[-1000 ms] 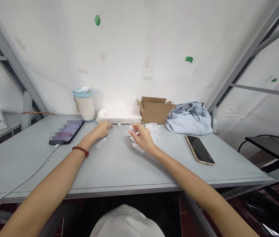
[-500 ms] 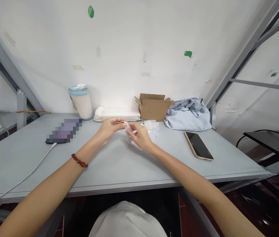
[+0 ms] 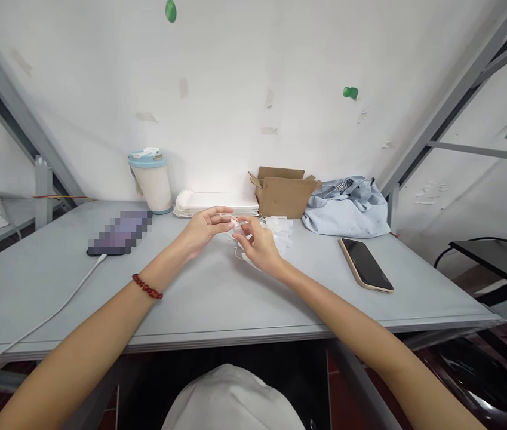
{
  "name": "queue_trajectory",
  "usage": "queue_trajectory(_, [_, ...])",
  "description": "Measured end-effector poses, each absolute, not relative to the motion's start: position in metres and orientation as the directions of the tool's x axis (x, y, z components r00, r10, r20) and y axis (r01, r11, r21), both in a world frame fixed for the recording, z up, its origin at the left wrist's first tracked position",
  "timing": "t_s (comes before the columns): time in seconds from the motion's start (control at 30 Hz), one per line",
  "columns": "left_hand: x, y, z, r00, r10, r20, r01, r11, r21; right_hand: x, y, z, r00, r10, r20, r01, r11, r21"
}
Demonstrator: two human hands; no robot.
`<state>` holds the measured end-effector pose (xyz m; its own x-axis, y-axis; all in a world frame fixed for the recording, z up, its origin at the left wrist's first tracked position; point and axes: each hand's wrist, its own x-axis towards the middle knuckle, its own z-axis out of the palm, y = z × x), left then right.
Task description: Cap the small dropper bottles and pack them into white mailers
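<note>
My left hand (image 3: 203, 233) and my right hand (image 3: 261, 245) meet over the middle of the table. Between their fingertips is a small translucent plastic piece (image 3: 237, 229) with a thin white cord. The left thumb and fingers pinch its corded end, while the right thumb and fingers grip its body; much of it is hidden by the fingers. Just behind and right of my right hand lies a loose pile of similar clear plastic pieces (image 3: 282, 228) with white strings. A red bead bracelet (image 3: 147, 286) circles my left wrist.
Along the wall stand a blue-lidded cup (image 3: 152, 185), a stack of white trays or envelopes (image 3: 217, 202), an open cardboard box (image 3: 285, 198) and a crumpled light-blue cloth (image 3: 347, 209). A phone (image 3: 366, 266) lies at right; another, blurred phone (image 3: 121, 233) with a white cable (image 3: 56, 316) lies left.
The view has shifted slightly. Both hands stay together, and the right fingers have closed further over the plastic piece, so less of it shows.
</note>
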<state>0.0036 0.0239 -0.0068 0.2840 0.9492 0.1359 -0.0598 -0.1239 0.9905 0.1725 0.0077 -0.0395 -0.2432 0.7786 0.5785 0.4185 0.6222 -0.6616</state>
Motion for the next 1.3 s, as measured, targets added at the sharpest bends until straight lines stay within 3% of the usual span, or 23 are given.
queue_trajectory(0.33, [0.0, 0.018, 0.006, 0.355, 0.921, 0.163, 0.013, -0.179, 0.984, 0.168, -0.006, -0.022, -0.241, 0.858, 0.454, 0.208, 0.503, -0.839])
queue_trajectory(0.57, [-0.001, 0.019, 0.005, 0.302, 0.946, 0.121, 0.089, -0.154, 0.984, 0.169, -0.003, -0.024, -0.244, 0.829, 0.502, 0.28, 0.556, -0.782])
queue_trajectory(0.8, [-0.007, 0.021, 0.004, 0.34, 0.926, 0.166, 0.1, -0.212, 0.972, 0.17, 0.0, -0.021, -0.268, 0.906, 0.326, 0.102, 0.363, -0.926])
queue_trajectory(1.03, [-0.002, 0.018, 0.005, 0.37, 0.919, 0.132, 0.189, -0.214, 0.958, 0.171, -0.003, -0.02, -0.283, 0.877, 0.388, 0.217, 0.452, -0.865])
queue_trajectory(1.3, [-0.006, 0.017, 0.006, 0.439, 0.888, 0.138, 0.17, -0.233, 0.957, 0.173, 0.0, -0.023, -0.307, 0.893, 0.33, 0.164, 0.391, -0.905])
